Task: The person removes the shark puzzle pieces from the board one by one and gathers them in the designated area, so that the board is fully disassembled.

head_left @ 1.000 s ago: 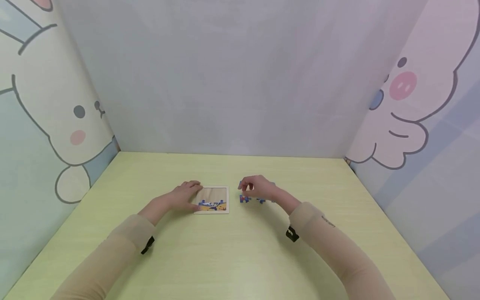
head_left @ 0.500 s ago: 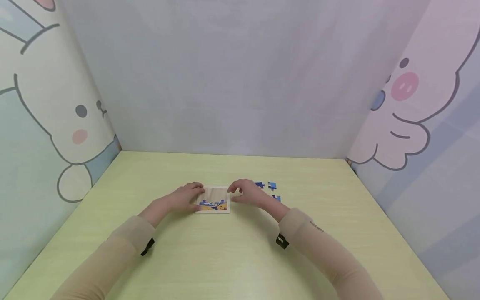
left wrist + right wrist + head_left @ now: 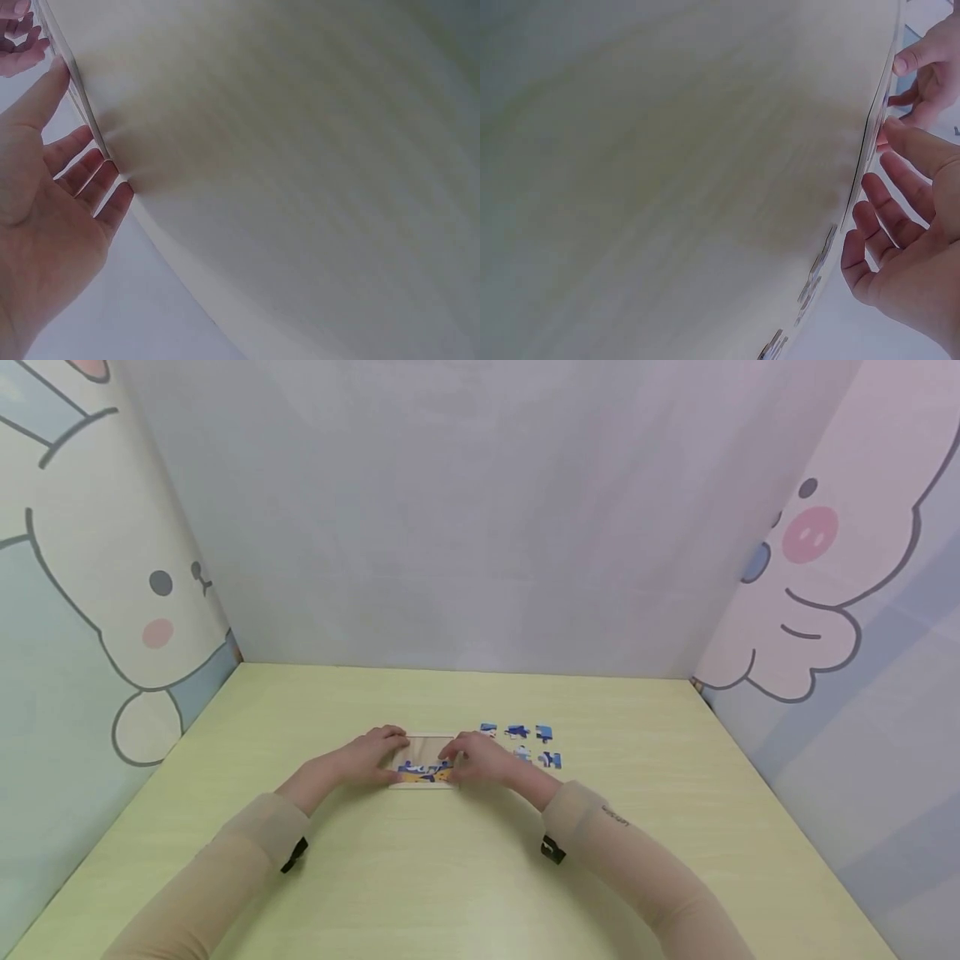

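**Both hands on puzzle tray**

Tray (image 3: 423,758) lies flat mid-table (image 3: 450,877), w/ a strip of fitted pieces along its near edge. Left hand (image 3: 367,753) rests on tray's left edge, fingers relaxed, gripping nothing. Right hand (image 3: 474,758) is at tray's right side, fingertips on it; whether it pinches a piece can't be told. Loose pieces (image 3: 525,743) sit just right of that hand.

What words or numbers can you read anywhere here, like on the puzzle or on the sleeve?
Small dark print on the right sleeve: too small and blurred to read.
Puzzle tray, held by the left hand and right hand: a picture only, no words that I can make out.
Loose puzzle pieces: blue and white shapes, no readable text.
Rabbit drawing on the wall: no writing.
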A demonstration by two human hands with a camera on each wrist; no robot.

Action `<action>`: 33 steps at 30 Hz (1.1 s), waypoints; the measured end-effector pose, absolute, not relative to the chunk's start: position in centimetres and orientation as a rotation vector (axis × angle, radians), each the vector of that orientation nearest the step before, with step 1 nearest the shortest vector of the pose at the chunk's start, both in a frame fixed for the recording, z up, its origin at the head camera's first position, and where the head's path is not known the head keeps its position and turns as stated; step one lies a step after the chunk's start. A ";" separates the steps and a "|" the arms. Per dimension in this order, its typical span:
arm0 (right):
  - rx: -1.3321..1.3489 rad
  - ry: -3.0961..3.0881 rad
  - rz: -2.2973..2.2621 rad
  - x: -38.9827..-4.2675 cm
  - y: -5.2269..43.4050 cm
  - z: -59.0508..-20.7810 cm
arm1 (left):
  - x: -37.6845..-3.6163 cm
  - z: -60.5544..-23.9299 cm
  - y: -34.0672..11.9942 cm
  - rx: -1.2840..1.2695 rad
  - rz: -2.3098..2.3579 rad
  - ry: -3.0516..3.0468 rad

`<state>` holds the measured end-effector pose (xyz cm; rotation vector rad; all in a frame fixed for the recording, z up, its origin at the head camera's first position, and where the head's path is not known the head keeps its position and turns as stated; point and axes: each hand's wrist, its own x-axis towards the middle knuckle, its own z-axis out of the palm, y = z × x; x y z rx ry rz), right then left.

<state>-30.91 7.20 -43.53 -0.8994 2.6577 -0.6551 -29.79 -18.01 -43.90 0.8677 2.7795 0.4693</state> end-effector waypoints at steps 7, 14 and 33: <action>-0.942 2.699 -0.541 -30.6 7.0 -43.7 | -29.7 -43.6 -17.9 0.858 0.487 2.764; -0.931 2.688 -0.564 -30.8 6.9 -43.9 | -29.7 -43.6 -18.0 0.865 0.481 2.771; -0.862 2.651 -0.570 -30.9 6.5 -43.4 | -29.2 -43.6 -17.8 1.032 0.370 2.733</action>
